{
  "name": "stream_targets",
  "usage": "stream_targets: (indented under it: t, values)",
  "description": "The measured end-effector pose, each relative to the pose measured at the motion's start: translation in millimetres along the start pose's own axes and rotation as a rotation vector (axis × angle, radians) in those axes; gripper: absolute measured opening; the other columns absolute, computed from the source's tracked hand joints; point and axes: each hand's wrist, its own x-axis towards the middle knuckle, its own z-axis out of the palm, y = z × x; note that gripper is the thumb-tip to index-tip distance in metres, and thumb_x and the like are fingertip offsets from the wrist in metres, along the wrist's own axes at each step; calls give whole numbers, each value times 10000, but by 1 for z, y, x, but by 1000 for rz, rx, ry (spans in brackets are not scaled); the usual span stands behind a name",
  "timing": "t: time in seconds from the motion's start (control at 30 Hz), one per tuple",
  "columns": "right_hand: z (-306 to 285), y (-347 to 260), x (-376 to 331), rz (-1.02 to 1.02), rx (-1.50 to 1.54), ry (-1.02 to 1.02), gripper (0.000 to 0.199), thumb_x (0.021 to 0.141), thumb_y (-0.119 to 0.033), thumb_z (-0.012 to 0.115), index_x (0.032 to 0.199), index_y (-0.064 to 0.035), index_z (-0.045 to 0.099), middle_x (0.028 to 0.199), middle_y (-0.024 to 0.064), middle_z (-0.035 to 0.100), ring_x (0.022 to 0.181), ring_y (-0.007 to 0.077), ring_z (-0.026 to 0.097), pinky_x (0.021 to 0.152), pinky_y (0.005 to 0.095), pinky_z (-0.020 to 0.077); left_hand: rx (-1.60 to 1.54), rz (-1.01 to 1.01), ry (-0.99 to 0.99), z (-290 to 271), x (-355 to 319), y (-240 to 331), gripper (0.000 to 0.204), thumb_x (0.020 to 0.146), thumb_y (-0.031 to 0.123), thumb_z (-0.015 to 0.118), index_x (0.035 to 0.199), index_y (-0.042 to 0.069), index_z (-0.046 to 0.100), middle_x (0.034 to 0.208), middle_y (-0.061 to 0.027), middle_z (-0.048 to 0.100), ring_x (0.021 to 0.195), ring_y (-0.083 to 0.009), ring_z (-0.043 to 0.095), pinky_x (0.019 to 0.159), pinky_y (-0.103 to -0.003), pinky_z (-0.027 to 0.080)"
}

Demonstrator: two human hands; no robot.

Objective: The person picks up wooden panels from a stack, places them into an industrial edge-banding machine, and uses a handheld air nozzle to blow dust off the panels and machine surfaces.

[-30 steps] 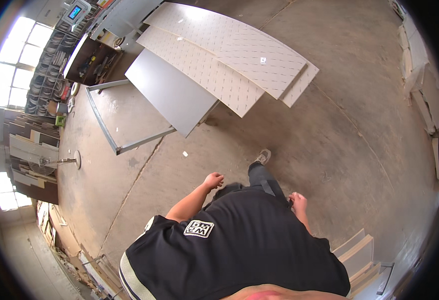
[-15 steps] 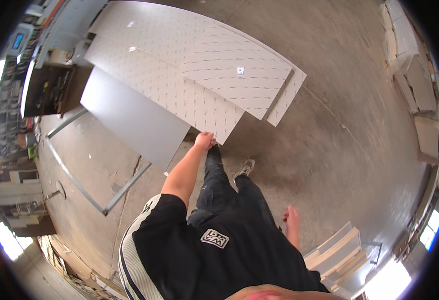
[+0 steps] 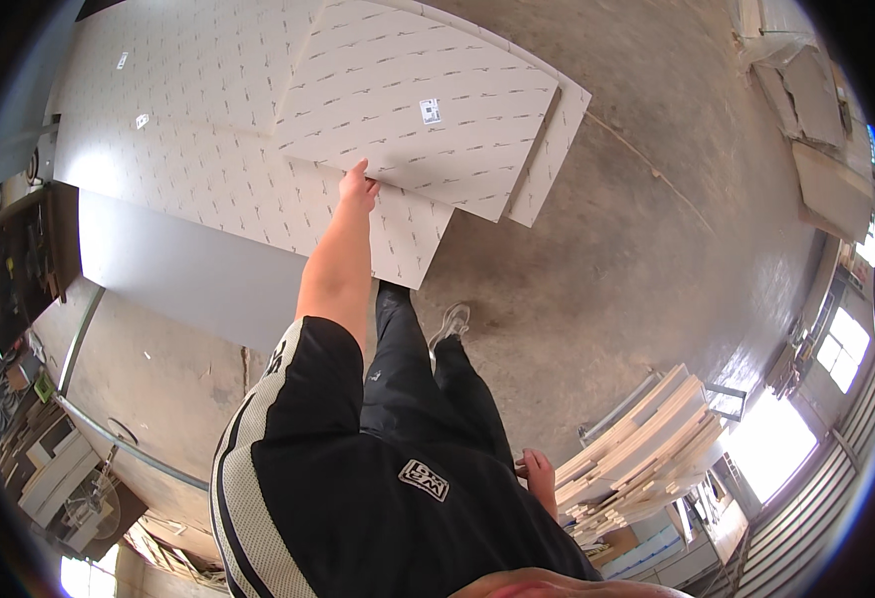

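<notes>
My left hand (image 3: 359, 185) is stretched forward at the near edge of a small pale panel (image 3: 398, 90), one finger extended over its top and the others bent beside the edge. No firm grip on the panel shows. That panel, covered with printed film and bearing a white label (image 3: 431, 111), lies on a larger film-covered panel (image 3: 208, 164). A plain grey panel (image 3: 178, 254) sticks out from under the stack on the left. Down by my right hip hangs my right hand (image 3: 537, 468), fingers loosely bent and apart, with nothing visible in it.
Concrete floor (image 3: 617, 259) lies right of the stack. Behind on the right stands a bundle of pale boards (image 3: 647, 448). A metal frame bar (image 3: 139, 448) lies at the left, near shelving and offcuts. More wrapped boards (image 3: 806, 110) lean at the far right.
I have stepped closer to the panel stack. My left hand has moved from the larger panel's near corner to the small top panel's edge. My right hand has swung back toward my hip.
</notes>
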Motion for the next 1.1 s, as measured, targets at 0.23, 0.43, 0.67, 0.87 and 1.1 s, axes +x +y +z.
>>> stream_targets:
  t: [0.23,0.43,0.67,0.87,1.1]
  values:
    - [6,11,-16,12,115,15,320,1004,-274,597,1185,-18,661,928,119,717,701,180,666,667,317,570,-143,112,-424,4,-46,7,452,920,325,749,1252,57,601,1207,-79,657,1155,-251,617,1030,-460,493]
    - [0,50,3,-70,84,-73,351,1020,-297,578,1232,-21,631,987,135,703,738,181,667,684,310,570,-84,259,-516,15,-110,24,330,948,195,678,1195,-7,590,1175,-124,661,1069,-260,658,944,-427,564]
    - [-48,82,86,-241,204,-128,352,1018,-303,603,1245,-34,615,1049,113,711,774,178,670,694,315,562,-293,339,-427,-64,-246,-77,319,919,86,649,1216,-9,583,1180,-122,671,1093,-266,660,944,-439,564]
    - [-54,-38,107,-456,143,-487,647,1037,-594,428,1348,-41,552,1205,100,685,1026,200,667,868,378,541,-460,468,-399,-228,-419,-181,342,889,103,674,1215,24,612,1152,-81,696,1093,-234,660,969,-396,529]
    - [-6,-101,-17,-488,171,-1073,651,1040,-547,451,1408,-15,525,1352,91,624,1193,251,619,993,404,503,-574,620,-369,-345,-631,-285,393,886,162,651,1244,1,635,1198,-90,696,1162,-246,628,1051,-409,439]
